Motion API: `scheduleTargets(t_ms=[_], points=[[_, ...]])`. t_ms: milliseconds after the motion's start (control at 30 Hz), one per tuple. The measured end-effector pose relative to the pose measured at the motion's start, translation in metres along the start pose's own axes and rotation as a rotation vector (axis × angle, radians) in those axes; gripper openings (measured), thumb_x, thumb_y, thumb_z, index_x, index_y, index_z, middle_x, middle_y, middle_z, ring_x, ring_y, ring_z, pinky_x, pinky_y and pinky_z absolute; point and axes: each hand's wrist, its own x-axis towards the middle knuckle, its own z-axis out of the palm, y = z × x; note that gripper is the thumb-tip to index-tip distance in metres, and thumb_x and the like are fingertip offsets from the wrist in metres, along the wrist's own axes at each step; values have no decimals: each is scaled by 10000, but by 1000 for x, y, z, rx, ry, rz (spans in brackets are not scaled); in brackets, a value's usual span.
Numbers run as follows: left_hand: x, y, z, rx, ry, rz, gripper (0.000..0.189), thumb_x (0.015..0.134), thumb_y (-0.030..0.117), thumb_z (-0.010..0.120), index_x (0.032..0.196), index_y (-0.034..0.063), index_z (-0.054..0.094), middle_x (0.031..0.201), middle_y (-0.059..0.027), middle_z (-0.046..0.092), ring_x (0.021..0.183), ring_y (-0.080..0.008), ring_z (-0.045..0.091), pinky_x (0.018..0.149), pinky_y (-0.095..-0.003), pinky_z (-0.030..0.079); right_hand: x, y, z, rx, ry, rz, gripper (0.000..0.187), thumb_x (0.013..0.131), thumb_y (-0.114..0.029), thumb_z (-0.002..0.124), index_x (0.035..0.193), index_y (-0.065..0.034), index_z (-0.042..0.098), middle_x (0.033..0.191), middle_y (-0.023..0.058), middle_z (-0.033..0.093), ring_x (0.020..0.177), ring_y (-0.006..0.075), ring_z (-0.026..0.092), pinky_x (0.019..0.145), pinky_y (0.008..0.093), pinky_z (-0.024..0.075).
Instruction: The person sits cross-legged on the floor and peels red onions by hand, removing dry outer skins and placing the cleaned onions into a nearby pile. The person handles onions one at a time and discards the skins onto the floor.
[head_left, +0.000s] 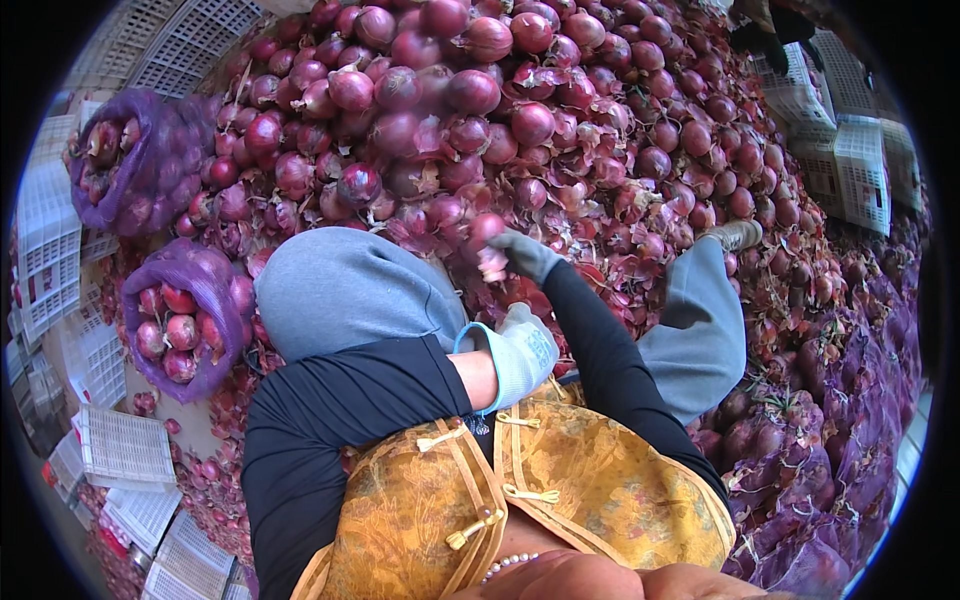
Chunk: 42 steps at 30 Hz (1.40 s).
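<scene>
My right hand (525, 255), in a grey work glove, grips a red onion (486, 228) over the pile in front of me. A pale pinkish piece (492, 265), blurred, shows just below that onion against the glove; I cannot tell whether it is skin or a second onion. My left hand (526, 351) wears a pale glove with a blue cuff and is held low in front of my chest, between my knees. Its fingers are mostly turned away, so what they hold is hidden. Loose onion skins (592, 277) lie around both hands.
A large heap of red onions (532, 124) rises ahead. Two open purple mesh sacks (184, 375) of onions stand at my left. White plastic crates (127, 446) line the left; more crates (862, 172) stand at far right. Filled purple mesh sacks (817, 465) lie at right.
</scene>
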Motion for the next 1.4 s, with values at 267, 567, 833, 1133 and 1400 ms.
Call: scheduleTargets(t_ms=[267,567,833,1133,1400], points=[[-2,1,-6,14,20,-38,153,833,168,701,954,159,794,912,-45,768,885,-230,735,776,-396,461,-24,-21,-22,105,244,-70,622,993,-639,474,1406,-178,534,1290,149,665,1105,353,699,835,576,605],[-2,1,-4,6,45,-11,205,860,174,700,1031,138,808,963,-56,776,879,-236,729,744,-437,435,-56,-231,-47,476,-266,-646,445,1062,-340,486,1305,16,591,1216,152,700,1040,295,699,838,432,600],[-14,-2,-17,24,-45,-43,292,861,213,744,1144,157,789,1085,-44,760,1008,-242,703,860,-535,442,52,-108,116,-1345,117,-480,277,916,-94,610,1174,-54,705,1028,106,732,936,175,685,811,316,548],[19,-7,32,61,-85,-11,328,846,210,742,1170,194,789,1137,-49,745,1019,-286,691,846,-557,462,114,-69,166,-2029,364,-471,570,804,-196,736,1346,-116,577,1268,178,600,1021,375,672,806,493,579],[18,-2,46,61,79,-14,323,850,209,732,1167,186,789,1133,-54,745,1013,-296,692,856,-577,465,160,-46,161,-2482,301,-512,507,882,-216,648,1382,-161,580,1356,129,564,1143,319,583,863,448,512]])
